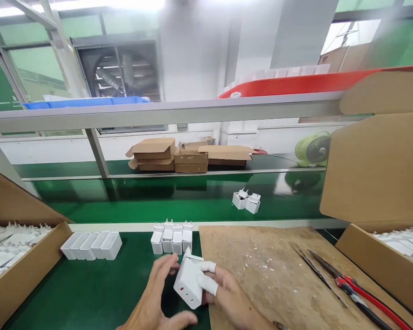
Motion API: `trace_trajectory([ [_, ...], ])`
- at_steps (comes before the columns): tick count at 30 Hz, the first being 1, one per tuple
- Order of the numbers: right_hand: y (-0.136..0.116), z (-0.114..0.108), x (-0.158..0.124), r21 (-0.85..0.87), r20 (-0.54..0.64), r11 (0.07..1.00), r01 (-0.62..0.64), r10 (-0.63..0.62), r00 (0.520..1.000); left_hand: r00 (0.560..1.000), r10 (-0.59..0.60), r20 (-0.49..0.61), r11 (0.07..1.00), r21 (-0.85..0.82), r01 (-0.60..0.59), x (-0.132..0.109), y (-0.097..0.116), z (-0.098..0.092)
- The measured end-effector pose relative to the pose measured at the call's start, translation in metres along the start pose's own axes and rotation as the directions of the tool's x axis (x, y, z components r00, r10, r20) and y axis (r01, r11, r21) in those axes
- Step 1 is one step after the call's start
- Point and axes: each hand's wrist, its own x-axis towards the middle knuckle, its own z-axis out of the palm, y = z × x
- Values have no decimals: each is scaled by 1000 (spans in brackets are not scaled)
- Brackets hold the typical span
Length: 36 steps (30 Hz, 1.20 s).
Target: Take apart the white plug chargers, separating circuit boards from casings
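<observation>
A white plug adapter (188, 283) with a small red mark on its side is held low in the middle of the view. My right hand (223, 293), with white finger cots on two fingers, grips it from the right. My left hand (154, 293) rests against its left side with the fingers loosely spread and the thumb below it. Just beyond stand several white adapters (172, 238) in a tight cluster, prongs up. A row of white adapters (91, 245) lies on its side to the left.
Open cardboard boxes of white adapters sit at the left (17, 270) and right (392, 261). A worn wooden board (278, 270) holds tweezers (315, 270) and red-handled cutters (361, 293). Two adapters (247, 200) lie on the green conveyor (158, 197). Cartons (189, 156) and a fan (313, 149) stand behind.
</observation>
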Motion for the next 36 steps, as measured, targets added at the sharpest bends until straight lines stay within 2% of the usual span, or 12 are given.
trace_trajectory([
  [3, 2, 2, -3, 124, 70, 985, -116, 108, 992, 994, 101, -40, 994, 33, -99, -1, 3, 6],
  [7, 0, 4, -7, 198, 89, 968, -153, 138, 986, 990, 126, -58, 991, 58, -122, 0, 3, 8],
  [10, -2, 3, -5, 191, 82, 971, -144, 130, 988, 988, 146, -44, 987, 70, -143, 0, 2, 5],
  [13, -1, -1, -1, 64, 23, 997, -39, 38, 999, 984, 179, -2, 975, 135, -177, 1, 3, 1],
  [15, 0, -4, -2, -120, -84, 991, 66, -77, 993, 986, 157, 57, 964, 207, -165, 1, 4, -1],
  [18, 4, -8, -8, -479, -169, 872, 104, -208, 963, 992, 49, 114, 959, 271, -79, 0, 3, -2],
  [21, 9, -9, -15, -664, -119, 741, 97, -233, 965, 992, 22, 128, 961, 270, -56, 0, 2, -2],
  [27, 15, -9, -16, -664, -83, 739, 114, -225, 971, 967, 152, 206, 923, 320, -214, 2, 2, -5],
  [34, -1, -3, -21, -663, -61, 744, 78, -158, 986, 929, 258, 264, 771, 523, -363, 2, 3, -1],
  [36, -4, -1, -24, -664, -54, 743, 79, -152, 987, 927, 277, 252, 728, 575, -374, 2, 5, 2],
])
